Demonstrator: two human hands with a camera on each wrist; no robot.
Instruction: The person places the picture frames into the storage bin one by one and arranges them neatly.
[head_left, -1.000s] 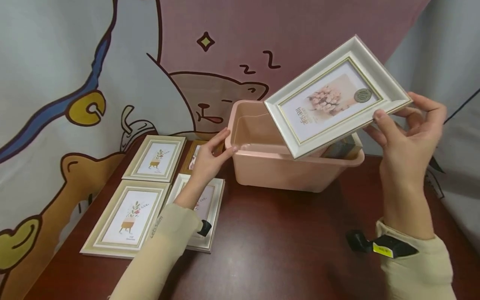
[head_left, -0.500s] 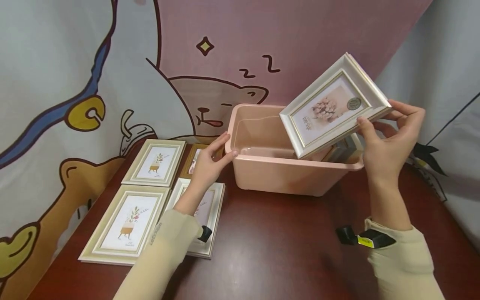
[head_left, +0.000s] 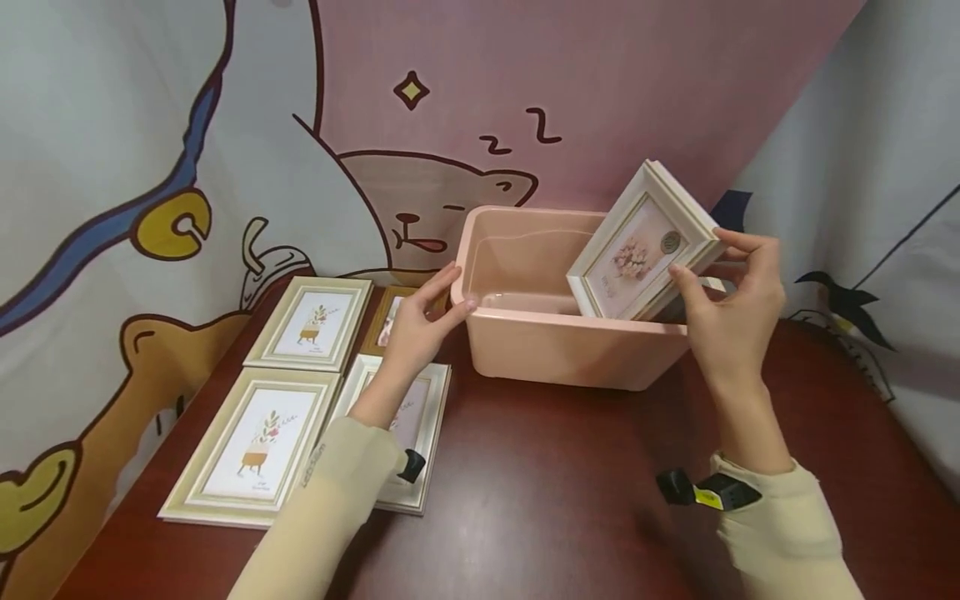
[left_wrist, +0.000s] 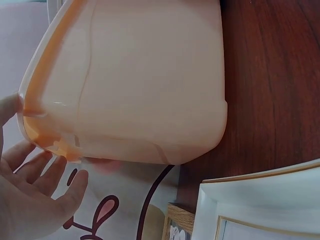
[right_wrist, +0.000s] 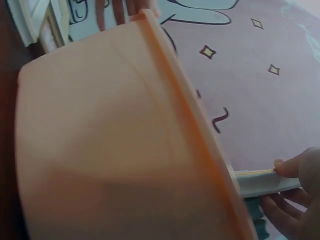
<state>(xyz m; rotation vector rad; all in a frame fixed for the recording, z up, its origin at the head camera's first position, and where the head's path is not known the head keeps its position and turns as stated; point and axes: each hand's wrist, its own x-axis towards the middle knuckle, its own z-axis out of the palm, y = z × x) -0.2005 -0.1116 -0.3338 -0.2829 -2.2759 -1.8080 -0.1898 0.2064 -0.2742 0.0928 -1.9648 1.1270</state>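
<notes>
A pink plastic bin [head_left: 555, 346] stands on the dark red table. My right hand [head_left: 738, 312] pinches the right edge of a white picture frame [head_left: 637, 258] with a pink flower print; it is tilted, its lower end inside the bin. In the right wrist view, the thumb and fingers of my right hand [right_wrist: 295, 195] grip the frame's edge beside the bin's rim. My left hand [head_left: 420, 325] holds the bin's left rim, thumb at the front corner. The left wrist view shows my left hand [left_wrist: 40, 195] with fingers against the bin [left_wrist: 150, 85].
Left on the table [head_left: 525, 483] lie two cream frames [head_left: 307, 321] with plant pictures, a white frame [head_left: 437, 417] partly under my left forearm, and a small brown wooden frame [head_left: 372, 329]. A cartoon-printed cloth [head_left: 600, 83] hangs behind.
My right hand has moved left and down with the white frame, whose lower end is now inside the bin. My left hand has stayed on the rim.
</notes>
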